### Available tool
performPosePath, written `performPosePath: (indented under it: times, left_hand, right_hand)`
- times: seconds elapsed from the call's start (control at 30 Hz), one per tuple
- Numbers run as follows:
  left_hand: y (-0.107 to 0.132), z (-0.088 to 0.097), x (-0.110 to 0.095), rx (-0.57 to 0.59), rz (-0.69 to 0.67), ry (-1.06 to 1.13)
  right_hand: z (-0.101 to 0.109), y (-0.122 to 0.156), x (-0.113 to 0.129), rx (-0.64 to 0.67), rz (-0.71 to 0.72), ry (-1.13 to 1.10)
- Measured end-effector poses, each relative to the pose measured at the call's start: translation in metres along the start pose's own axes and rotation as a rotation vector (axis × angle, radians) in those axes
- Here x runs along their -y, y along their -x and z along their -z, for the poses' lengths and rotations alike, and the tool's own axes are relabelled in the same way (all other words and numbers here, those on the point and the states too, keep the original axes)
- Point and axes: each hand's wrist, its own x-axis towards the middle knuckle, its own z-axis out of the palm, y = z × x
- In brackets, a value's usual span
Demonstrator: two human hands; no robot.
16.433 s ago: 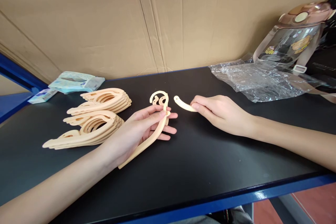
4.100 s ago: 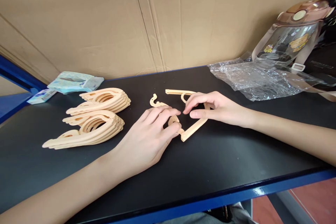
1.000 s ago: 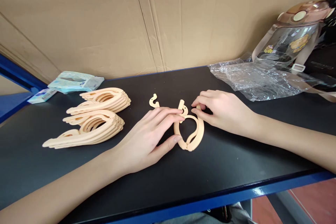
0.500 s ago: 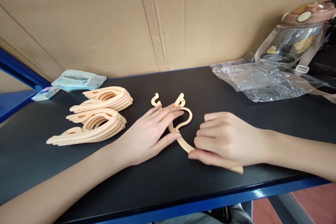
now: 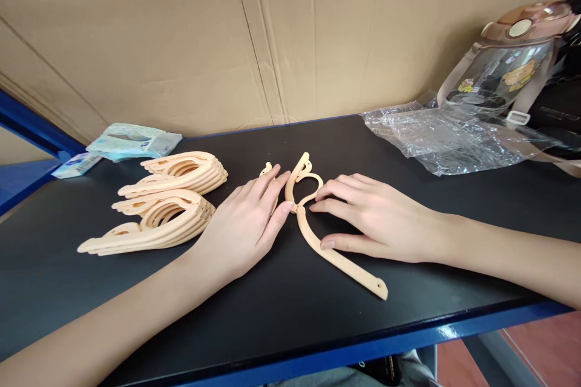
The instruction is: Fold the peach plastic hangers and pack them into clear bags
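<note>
A beige folding clothes hanger (image 5: pixel 345 260) lies on the black tabletop, one long arm slanting toward the front right. My left hand (image 5: pixel 247 217) rests flat beside its joint, fingers apart and thumb tip against the joint. Those fingers partly cover the hanger's hook (image 5: pixel 267 167). On the other side, my right hand (image 5: pixel 376 214) lies open with its fingertips at the curved middle loop and its thumb touching the long arm. Two stacks of folded beige hangers, a rear stack (image 5: pixel 181 174) and a front stack (image 5: pixel 158 224), lie left of my left hand.
A pale blue tissue pack (image 5: pixel 131 140) and a smaller packet (image 5: pixel 76 165) lie at the back left. Crumpled clear plastic (image 5: pixel 422 139) spreads at the right, near a strapped water bottle (image 5: pixel 508 66). A cardboard wall (image 5: pixel 181 42) stands behind the tabletop.
My right hand has opened from its closed grip on the long arm and moved up to the loop. The arm's end is uncovered. My left hand has shifted slightly left off the joint.
</note>
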Motion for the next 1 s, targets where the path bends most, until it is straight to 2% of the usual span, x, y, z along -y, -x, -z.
performPosePath:
  times: [0.2,0.57,0.8,1.0]
  left_hand:
    - [0.0007,0.0000,-0.0025,-0.072,0.008,-0.109]
    - [0.0027,0.0055,-0.0018,-0.150,0.073,-0.040]
    - [0.0036,0.0087,0.0007,-0.102,0.113,0.208]
    - [0.0019,0.0075,0.0017,-0.084,0.231,0.410]
  right_hand:
    - [-0.0019,0.0012,-0.0043,-0.025,-0.072,-0.016]
    - [0.0003,-0.0003,-0.0031,-0.083,0.033,-0.166]
    - [0.0024,-0.0005,-0.0047,-0.082,0.026,-0.184]
    - [0.0036,-0.0007,-0.0051,-0.069,0.032,-0.180]
